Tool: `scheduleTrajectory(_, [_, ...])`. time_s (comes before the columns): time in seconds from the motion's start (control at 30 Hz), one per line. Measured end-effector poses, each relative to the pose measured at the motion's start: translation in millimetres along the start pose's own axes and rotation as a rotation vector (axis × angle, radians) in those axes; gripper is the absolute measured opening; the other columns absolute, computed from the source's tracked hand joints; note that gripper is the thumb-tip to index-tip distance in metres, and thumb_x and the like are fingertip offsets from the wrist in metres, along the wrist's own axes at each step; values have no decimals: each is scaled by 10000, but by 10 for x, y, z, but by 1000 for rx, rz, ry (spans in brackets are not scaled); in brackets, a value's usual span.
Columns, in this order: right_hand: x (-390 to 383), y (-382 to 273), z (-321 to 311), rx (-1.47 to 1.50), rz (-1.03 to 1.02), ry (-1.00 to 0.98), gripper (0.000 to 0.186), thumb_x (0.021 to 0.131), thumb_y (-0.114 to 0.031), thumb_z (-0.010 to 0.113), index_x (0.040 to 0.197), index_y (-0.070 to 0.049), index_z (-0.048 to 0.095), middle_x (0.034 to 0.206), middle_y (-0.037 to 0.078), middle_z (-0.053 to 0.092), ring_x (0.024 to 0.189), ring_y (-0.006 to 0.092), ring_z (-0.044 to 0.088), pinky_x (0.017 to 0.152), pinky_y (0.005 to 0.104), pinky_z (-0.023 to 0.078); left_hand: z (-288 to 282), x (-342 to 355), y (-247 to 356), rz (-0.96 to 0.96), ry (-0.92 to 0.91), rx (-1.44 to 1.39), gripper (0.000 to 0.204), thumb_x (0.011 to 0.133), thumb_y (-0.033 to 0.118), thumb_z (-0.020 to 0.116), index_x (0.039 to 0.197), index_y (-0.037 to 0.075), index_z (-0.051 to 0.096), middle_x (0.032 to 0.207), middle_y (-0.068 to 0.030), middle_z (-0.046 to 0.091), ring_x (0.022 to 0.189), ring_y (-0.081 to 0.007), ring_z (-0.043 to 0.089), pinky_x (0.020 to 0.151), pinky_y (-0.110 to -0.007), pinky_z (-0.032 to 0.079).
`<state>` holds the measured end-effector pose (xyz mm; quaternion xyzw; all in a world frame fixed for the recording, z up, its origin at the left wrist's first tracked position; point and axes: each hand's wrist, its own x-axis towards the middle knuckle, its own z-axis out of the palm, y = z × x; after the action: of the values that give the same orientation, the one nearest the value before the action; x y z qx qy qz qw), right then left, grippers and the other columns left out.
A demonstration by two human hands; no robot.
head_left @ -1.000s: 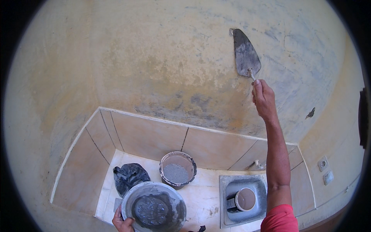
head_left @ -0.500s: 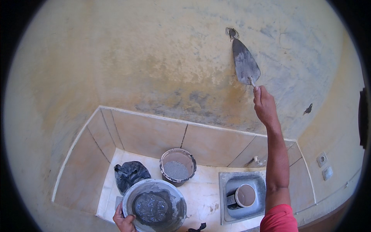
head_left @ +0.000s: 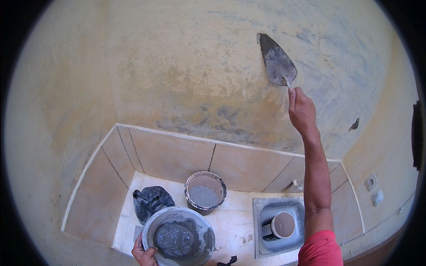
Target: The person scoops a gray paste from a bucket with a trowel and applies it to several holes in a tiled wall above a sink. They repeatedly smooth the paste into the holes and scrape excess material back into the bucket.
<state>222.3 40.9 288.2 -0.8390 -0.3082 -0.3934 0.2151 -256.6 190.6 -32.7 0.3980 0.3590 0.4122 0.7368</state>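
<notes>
My right hand (head_left: 302, 111) is closed round the handle of a pointed trowel (head_left: 278, 62), raised high on the stained, yellowish wall (head_left: 177, 66). The grey blade lies over the patched spot on the wall, hiding most of it. At the lower left, my left hand (head_left: 144, 253) grips the rim of a round grey basin (head_left: 207, 241), thumb over the edge. Wet grey mortar (head_left: 174, 238) sits in the bottom of this basin.
Behind the basin, a bucket (head_left: 205, 178) of grey powder and a black plastic bag (head_left: 151, 201) stand on the white tiled counter (head_left: 230, 221). A container (head_left: 282, 224) lies in the metal sink (head_left: 262, 206). A tap (head_left: 293, 185), wall socket (head_left: 371, 181) and small wall hole (head_left: 354, 124) are to the right.
The trowel and my right hand have moved slightly up and left, and the blade now covers the patched spot that showed above its tip. My left hand keeps hold of the basin.
</notes>
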Motion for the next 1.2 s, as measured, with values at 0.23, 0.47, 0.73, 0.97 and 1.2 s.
scheduleTrajectory(0.23, [37, 149, 96, 136, 11, -76, 461, 1099, -383, 360, 936, 4, 550, 823, 300, 636, 821, 519, 611, 714, 572, 465, -62, -18, -75, 12, -36, -60, 827, 665, -88, 543, 1482, -109, 418, 1373, -212, 585, 1225, -307, 609, 1080, -409, 482])
scheduleTrajectory(0.47, [-225, 185, 51, 242, 92, -121, 426, 1095, -336, 391, 926, 21, 551, 821, 315, 629, 812, 525, 608, 707, 572, 453, -48, -106, -7, 38, -27, -68, 800, 680, -61, 591, 1464, -108, 437, 1363, -207, 591, 1221, -309, 612, 1090, -420, 479])
scheduleTrajectory(0.73, [-46, -12, -52, 65, -1, -18, 430, 1092, -369, 383, 959, 0, 561, 805, 300, 648, 821, 520, 625, 710, 592, 462, -90, -100, -124, 104, -37, -91, 788, 658, -60, 591, 1434, -116, 464, 1329, -205, 613, 1202, -308, 626, 1081, -410, 484])
scheduleTrajectory(0.97, [-47, 282, 142, 95, 35, -18, 439, 1098, -378, 372, 955, -7, 558, 792, 284, 630, 796, 509, 613, 698, 571, 449, -128, -152, -187, 48, -102, -144, 786, 747, -37, 667, 1490, -81, 415, 1388, -206, 566, 1226, -322, 598, 1068, -430, 495])
scheduleTrajectory(1.2, [-314, 311, 110, 153, 68, -29, 445, 1095, -388, 355, 982, -12, 567, 808, 294, 651, 813, 529, 623, 716, 597, 464, -5, -198, -57, 151, 7, -88, 774, 571, -96, 522, 1344, -142, 550, 1270, -197, 662, 1139, -288, 669, 1051, -381, 498])
